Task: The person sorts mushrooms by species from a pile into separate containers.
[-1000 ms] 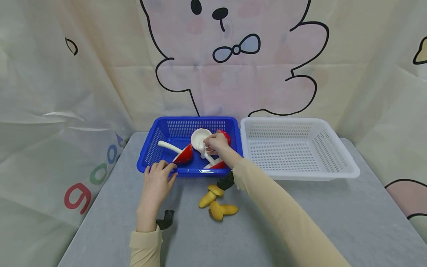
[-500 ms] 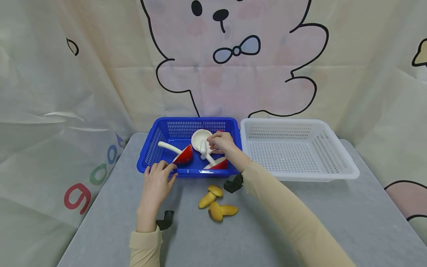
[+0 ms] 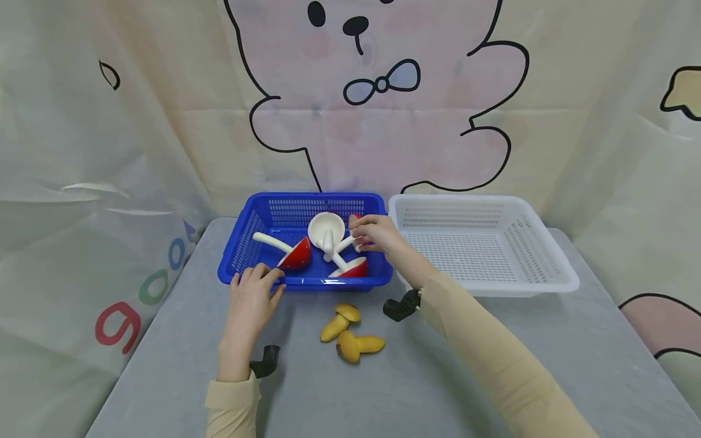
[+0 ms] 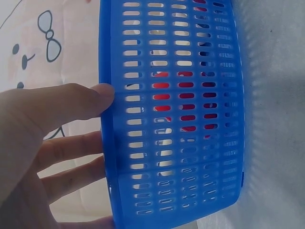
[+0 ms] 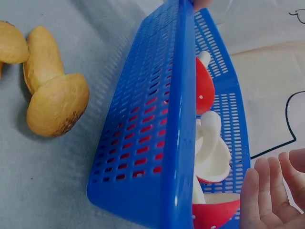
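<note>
My left hand (image 3: 252, 304) holds the front rim of the blue basket (image 3: 306, 283) near its left corner. In the left wrist view, its thumb (image 4: 102, 98) overlaps the rim while the other fingers reach past it. Inside the basket lie several toy mushrooms with red, white-dotted caps, hollow white undersides and white stems. One red-capped mushroom (image 3: 297, 254) lies at the left, another (image 3: 353, 267) at the front right. My right hand (image 3: 378, 234) hovers over the basket's right end, partly hiding a mushroom there. Its fingers (image 5: 264, 191) are relaxed, with nothing between them.
A white basket (image 3: 476, 289) stands against the blue one on the right. Two yellow mushrooms (image 3: 341, 322) lie on the grey table (image 3: 339, 401) in front of the blue basket. A printed curtain (image 3: 438, 146) hangs behind.
My right hand has drawn right, away from the white-stemmed mushrooms at the middle, uncovering more of them. My left hand stays on the rim. The view has shifted slightly.
</note>
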`<state>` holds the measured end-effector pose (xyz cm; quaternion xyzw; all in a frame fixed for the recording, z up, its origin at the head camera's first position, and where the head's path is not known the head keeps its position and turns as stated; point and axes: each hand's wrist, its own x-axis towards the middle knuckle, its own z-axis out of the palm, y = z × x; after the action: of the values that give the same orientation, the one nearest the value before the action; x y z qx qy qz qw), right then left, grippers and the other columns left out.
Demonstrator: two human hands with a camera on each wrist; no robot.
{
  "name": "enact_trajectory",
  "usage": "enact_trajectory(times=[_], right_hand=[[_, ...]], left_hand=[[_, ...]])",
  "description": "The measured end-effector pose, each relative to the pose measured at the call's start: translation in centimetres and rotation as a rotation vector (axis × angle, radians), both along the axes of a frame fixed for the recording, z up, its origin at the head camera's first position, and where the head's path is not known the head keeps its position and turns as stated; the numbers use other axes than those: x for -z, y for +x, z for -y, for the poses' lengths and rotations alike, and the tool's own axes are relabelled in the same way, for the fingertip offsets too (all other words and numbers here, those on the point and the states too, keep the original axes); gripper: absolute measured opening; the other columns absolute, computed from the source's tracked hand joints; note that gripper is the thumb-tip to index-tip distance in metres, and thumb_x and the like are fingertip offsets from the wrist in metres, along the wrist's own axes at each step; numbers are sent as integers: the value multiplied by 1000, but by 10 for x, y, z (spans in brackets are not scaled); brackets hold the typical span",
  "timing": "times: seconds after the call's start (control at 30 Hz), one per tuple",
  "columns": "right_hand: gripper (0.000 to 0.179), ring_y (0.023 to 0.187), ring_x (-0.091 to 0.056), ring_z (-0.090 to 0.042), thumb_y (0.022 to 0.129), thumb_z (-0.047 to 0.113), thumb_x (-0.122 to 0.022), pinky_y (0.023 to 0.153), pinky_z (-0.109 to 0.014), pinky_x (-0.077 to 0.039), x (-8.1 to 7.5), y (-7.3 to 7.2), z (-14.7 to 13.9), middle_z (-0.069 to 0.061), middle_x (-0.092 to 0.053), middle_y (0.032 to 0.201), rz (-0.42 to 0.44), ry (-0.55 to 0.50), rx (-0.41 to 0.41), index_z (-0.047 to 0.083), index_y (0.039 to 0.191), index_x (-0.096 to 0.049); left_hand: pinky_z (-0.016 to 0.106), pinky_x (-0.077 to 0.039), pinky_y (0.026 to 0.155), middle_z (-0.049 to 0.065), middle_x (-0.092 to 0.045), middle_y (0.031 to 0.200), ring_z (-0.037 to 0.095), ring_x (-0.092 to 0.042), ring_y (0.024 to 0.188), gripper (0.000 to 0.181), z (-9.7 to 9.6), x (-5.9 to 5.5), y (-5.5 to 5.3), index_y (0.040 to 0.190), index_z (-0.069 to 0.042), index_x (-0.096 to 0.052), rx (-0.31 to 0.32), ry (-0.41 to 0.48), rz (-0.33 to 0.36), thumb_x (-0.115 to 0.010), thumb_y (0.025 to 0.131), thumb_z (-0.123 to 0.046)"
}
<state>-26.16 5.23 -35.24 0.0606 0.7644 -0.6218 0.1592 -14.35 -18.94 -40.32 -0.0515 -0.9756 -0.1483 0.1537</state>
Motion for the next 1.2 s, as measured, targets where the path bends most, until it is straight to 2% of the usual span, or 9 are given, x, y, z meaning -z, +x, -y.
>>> enact_trajectory(times=[0.07, 0.17, 0.3, 0.4, 0.63, 0.83, 1.2], right_hand=[[28, 87, -67, -25, 89, 8, -61, 94, -44, -54, 0, 2, -5, -16, -66, 109, 7, -26, -1, 1, 116, -64], [29, 87, -69, -23, 91, 10, -62, 89, -39, -56, -1, 6, -15, -10, -67, 99, 21, -70, -4, 2, 119, -63], [31, 100, -68, -29, 92, 12, -61, 85, -34, -58, -3, 14, -29, -12, -67, 107, 15, -105, -12, 3, 122, -60], [32, 108, -64, -33, 94, 14, -59, 87, -35, -57, -3, 20, -37, -18, -63, 119, -18, -89, -31, 3, 124, -59], [32, 104, -64, -33, 94, 15, -58, 89, -38, -57, -1, 32, -54, -20, -62, 117, -101, -53, -85, 0, 123, -57], [35, 100, -66, -27, 95, 16, -57, 93, -43, -54, 5, 40, -65, -14, -64, 110, -176, -51, -141, -3, 124, -56], [33, 100, -66, -29, 95, 22, -59, 92, -46, -55, 13, 67, -85, -21, -62, 118, -320, 30, -173, 1, 121, -59]], left_hand=[[73, -30, 102, 10, -62, 99, 35, -56, 103, 22, 1, 0, 0, 106, -11, -70, 3, -3, -2, -72, 86, -18], [73, -31, 102, 10, -62, 99, 35, -56, 104, 22, 2, 0, 0, 106, -12, -70, 8, -11, -3, -72, 86, -18], [73, -31, 102, 10, -63, 100, 35, -56, 104, 21, 2, 0, -1, 105, -11, -70, 11, -15, -3, -73, 85, -18], [73, -31, 102, 10, -62, 99, 35, -56, 103, 21, 1, 0, 0, 105, -11, -70, 8, -14, -3, -73, 85, -17], [71, -33, 102, 10, -61, 97, 33, -56, 100, 22, 0, -1, 0, 106, -10, -69, 10, -16, -11, -73, 85, -17], [70, -34, 102, 11, -61, 98, 33, -56, 101, 23, -1, -2, 0, 107, -9, -69, 10, -21, -13, -73, 85, -17], [67, -36, 104, 11, -62, 100, 33, -56, 101, 26, -6, -7, 2, 108, -9, -69, 26, -12, -9, -73, 85, -19]])
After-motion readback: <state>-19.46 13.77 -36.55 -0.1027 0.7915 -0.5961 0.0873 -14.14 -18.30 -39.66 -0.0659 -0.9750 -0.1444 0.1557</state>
